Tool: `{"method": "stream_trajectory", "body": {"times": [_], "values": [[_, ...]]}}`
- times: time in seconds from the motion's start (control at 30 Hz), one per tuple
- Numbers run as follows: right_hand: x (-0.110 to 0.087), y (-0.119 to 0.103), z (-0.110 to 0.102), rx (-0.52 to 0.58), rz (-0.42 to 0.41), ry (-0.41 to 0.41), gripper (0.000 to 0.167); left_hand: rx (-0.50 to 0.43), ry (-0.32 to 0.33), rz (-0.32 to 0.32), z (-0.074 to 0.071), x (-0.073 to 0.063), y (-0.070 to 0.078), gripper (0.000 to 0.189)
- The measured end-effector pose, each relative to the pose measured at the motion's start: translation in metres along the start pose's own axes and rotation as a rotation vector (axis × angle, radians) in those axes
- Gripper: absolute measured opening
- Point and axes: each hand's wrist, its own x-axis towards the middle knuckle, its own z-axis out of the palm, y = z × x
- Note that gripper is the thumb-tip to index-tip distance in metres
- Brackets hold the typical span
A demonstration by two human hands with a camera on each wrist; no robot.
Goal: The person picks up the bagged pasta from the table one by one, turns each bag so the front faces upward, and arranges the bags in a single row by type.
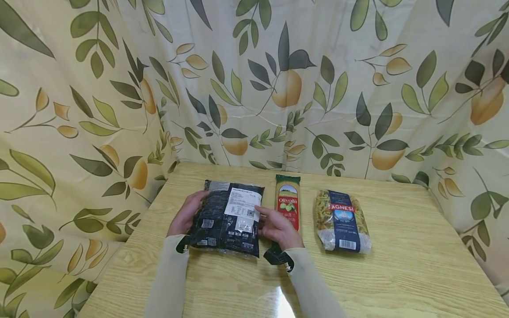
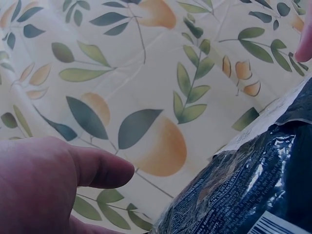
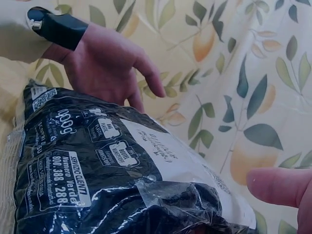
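Both hands hold a dark blue-black plastic food bag (image 1: pixel 222 225), marked 1000g, with a white label (image 1: pixel 241 203) facing up. What it contains is hidden. My left hand (image 1: pixel 188 213) is at the bag's left edge, its fingers partly hidden behind it. In the left wrist view that hand's thumb (image 2: pixel 105 168) is raised off the bag. My right hand (image 1: pixel 278 227) is at the right edge, thumb over the label's side and the other fingers running beneath. The right wrist view shows the bag (image 3: pixel 97 161) tilted, with the left hand (image 3: pixel 107 66) behind it.
Just right of the bag lies a long spaghetti pack (image 1: pixel 287 198) with a red Olivoilà label, partly covered by the right hand. Farther right is a clear and blue AGNESI bag of spiral pasta (image 1: pixel 343 221). All are over a wooden table (image 1: pixel 413 260), with a leaf-patterned curtain (image 1: pixel 254 88) behind and at the sides.
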Motion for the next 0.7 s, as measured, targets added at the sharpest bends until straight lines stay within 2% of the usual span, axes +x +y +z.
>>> {"method": "stream_trajectory", "body": {"times": [0.23,0.43,0.7], "values": [[-0.0038,-0.0009,0.0007,-0.024,-0.035,-0.003,0.037,-0.005,-0.017,0.009,-0.0002,0.0011,-0.0010,0.062],[-0.0052,-0.0003,0.0050,-0.087,-0.089,-0.009,0.046,-0.003,-0.035,0.025,0.0009,0.0022,-0.0007,0.059],[-0.0083,-0.0041,0.0071,-0.093,-0.117,-0.086,0.054,0.030,-0.063,0.028,0.0031,0.0016,0.0001,0.071]]}}
